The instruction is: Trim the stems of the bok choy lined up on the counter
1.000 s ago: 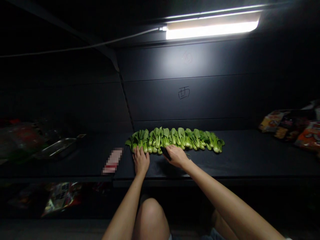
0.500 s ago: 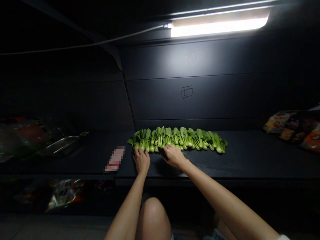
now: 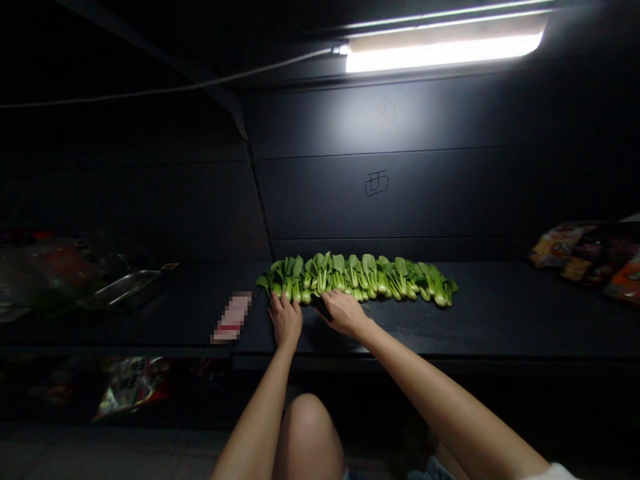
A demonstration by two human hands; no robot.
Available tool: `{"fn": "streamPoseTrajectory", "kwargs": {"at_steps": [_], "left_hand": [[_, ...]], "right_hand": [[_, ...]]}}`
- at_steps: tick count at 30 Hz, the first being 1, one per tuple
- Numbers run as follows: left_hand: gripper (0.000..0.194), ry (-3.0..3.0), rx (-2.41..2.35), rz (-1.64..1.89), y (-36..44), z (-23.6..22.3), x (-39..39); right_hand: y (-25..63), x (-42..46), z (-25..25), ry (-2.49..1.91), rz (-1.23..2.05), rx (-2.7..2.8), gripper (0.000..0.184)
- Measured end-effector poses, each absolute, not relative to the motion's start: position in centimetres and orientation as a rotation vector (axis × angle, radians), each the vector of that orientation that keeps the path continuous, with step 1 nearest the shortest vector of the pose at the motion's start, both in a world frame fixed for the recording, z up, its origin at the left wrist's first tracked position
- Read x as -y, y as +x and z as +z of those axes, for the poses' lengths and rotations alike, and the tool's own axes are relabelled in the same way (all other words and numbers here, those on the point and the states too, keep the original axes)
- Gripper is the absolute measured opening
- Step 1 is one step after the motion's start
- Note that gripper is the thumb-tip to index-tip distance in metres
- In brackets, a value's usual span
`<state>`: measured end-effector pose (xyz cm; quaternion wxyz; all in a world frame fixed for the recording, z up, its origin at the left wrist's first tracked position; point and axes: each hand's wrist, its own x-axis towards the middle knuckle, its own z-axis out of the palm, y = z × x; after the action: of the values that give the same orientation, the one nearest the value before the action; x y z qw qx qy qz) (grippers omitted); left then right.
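A row of green bok choy [image 3: 370,277] lies along the back of a black shelf [image 3: 490,327], stems toward me. My left hand [image 3: 286,319] rests flat on the shelf with its fingertips against the stems at the row's left end. My right hand [image 3: 344,312] is just right of it, fingers curled round a small dark object [image 3: 323,306] that I cannot identify, touching the stems near the row's left-middle.
A steel tray [image 3: 123,290] and wrapped goods [image 3: 45,270] sit on the shelf at the left. Snack packets [image 3: 585,257] lie at the right. A strip light [image 3: 443,50] glows above. More packets [image 3: 130,390] sit on the lower shelf. My knee [image 3: 307,427] is below.
Both hands have crept slightly forward toward the bok choy stems. The view has shifted a little left. Nothing else has moved.
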<state>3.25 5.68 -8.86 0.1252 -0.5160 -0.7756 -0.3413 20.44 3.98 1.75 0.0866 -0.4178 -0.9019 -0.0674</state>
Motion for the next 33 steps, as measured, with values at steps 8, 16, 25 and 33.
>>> {"fn": "streamPoseTrajectory", "kwargs": {"at_steps": [8,16,25,33], "left_hand": [[0.048,-1.514,2.264,-1.011,3.4,-8.6,-5.5],[0.049,-1.519,2.267,-1.014,3.4,-8.6,-5.6],[0.048,-1.525,2.278,-0.954,3.1,-8.6,-5.7],[0.048,-1.519,2.295,-0.95,3.2,-8.4,-5.7]], "right_hand": [[22.6,-4.2,1.5,-1.375,-0.187,2.627,0.027],[25.1,-4.5,1.8,-1.464,-0.17,2.572,0.031],[27.4,-4.5,1.5,-1.517,-0.186,2.522,0.031],[29.4,-4.8,1.1,-1.5,-0.211,2.413,0.031]]}}
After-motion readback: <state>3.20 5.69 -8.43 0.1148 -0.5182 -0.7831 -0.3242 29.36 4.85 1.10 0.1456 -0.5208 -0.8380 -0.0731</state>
